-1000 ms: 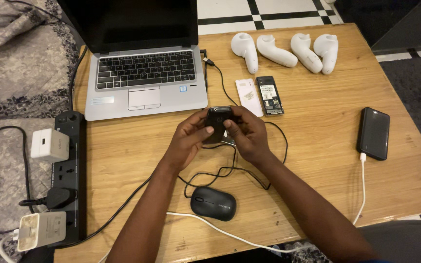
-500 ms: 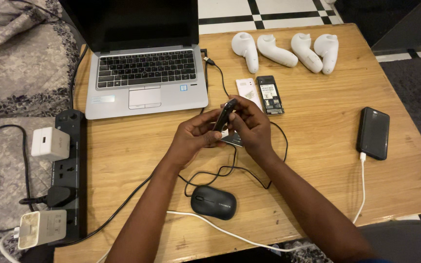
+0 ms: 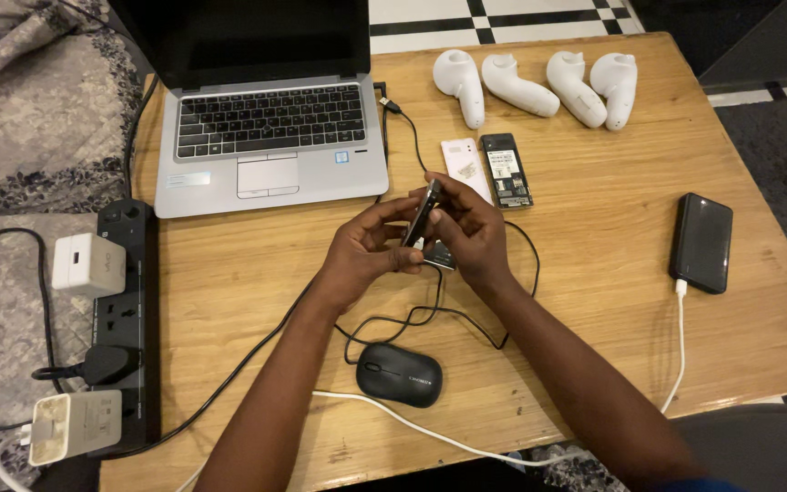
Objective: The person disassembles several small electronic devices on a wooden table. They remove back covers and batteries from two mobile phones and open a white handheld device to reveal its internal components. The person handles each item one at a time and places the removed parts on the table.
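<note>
Both of my hands meet over the middle of the wooden table [image 3: 594,301], gripping a small dark flat device [image 3: 426,211] that stands on edge between them. My left hand [image 3: 366,251] pinches its lower part with thumb and fingers. My right hand [image 3: 466,232] wraps its top and far side. A second small dark piece [image 3: 439,256] shows just below the hands. Beyond my hands lie a white flat cover [image 3: 466,169] and a small black opened phone body [image 3: 506,170].
An open laptop [image 3: 261,137] stands at the back left. Several white curved handles [image 3: 539,84] lie at the back. A black power bank [image 3: 701,242] with a white cable is right, a black mouse [image 3: 399,374] near me, a power strip [image 3: 125,328] with chargers left.
The dark device was flat between both hands a second ago. It has since been turned up on its edge, and the hands have shifted slightly with it.
</note>
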